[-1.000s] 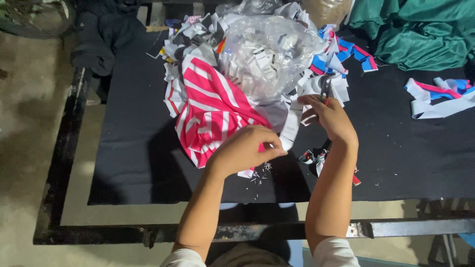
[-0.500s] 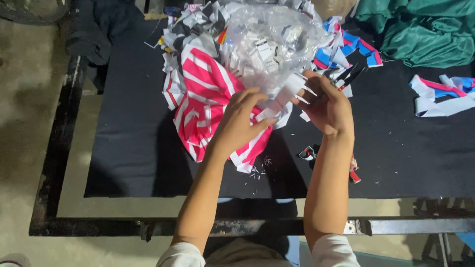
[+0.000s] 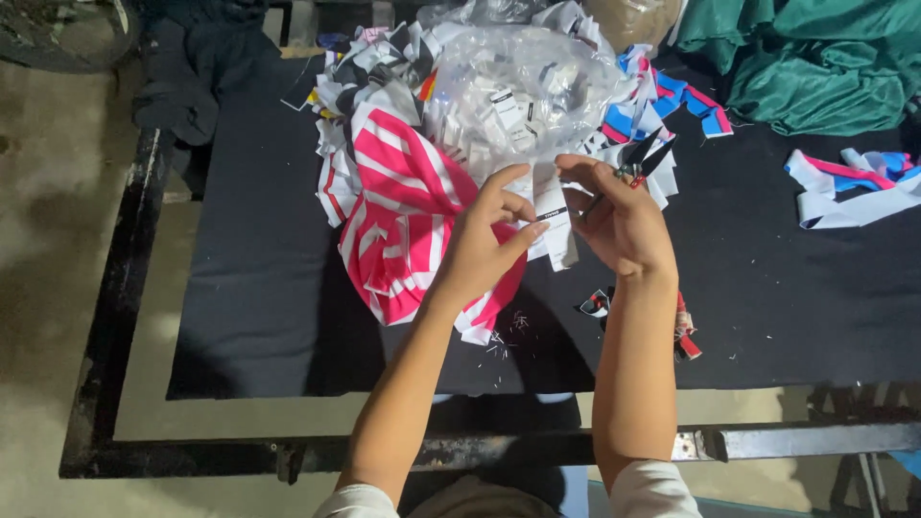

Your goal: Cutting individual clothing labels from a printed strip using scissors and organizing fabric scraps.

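A: What is held by the left hand [image 3: 480,251]?
B: A white label [image 3: 550,213] is pinched by its fingers, at 12 o'clock of the pink cloth [image 3: 403,216].
A: And the right hand [image 3: 624,225]?
B: Small snips [image 3: 641,163] are gripped, fingers closed.

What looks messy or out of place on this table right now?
Small thread clippings lie scattered on the dark table beside the pink striped fabric, and a few cut scraps sit loose by the right hand's wrist.
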